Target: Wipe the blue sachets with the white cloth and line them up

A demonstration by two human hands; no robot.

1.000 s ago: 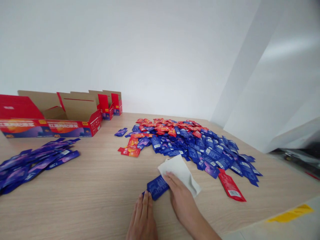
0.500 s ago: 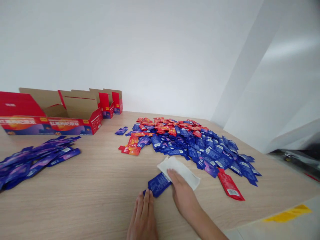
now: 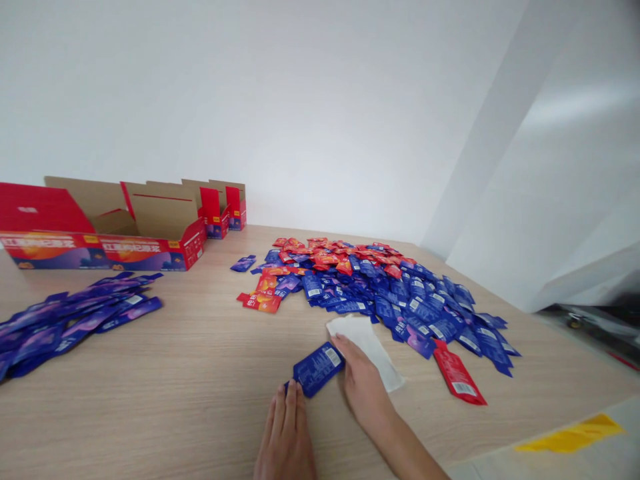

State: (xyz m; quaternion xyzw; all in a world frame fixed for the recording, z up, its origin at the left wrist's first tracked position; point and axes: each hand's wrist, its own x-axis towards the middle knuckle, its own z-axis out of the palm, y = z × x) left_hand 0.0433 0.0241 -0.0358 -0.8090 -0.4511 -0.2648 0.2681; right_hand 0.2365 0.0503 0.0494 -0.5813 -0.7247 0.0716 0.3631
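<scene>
A blue sachet [image 3: 317, 369] lies on the wooden table [image 3: 190, 373] right in front of me. My left hand [image 3: 286, 437] lies flat with straight fingers, its tips pressing the sachet's near end. My right hand [image 3: 364, 387] rests palm down on a white cloth [image 3: 370, 343] beside the sachet's far end, fingers stretched over it. Just beyond the cloth spreads a big heap of blue and red sachets [image 3: 380, 287].
A row of blue-purple sachets [image 3: 75, 320] lies at the left. Open red cardboard boxes [image 3: 125, 230] stand at the back left, smaller ones [image 3: 225, 208] behind. One red sachet [image 3: 457, 377] lies at the right. A white wall backs the table; yellow tape [image 3: 570, 437] marks the right corner.
The cloth under my right hand has slid right, off the blue sachet, so more of the sachet shows. My left hand stays on the near end.
</scene>
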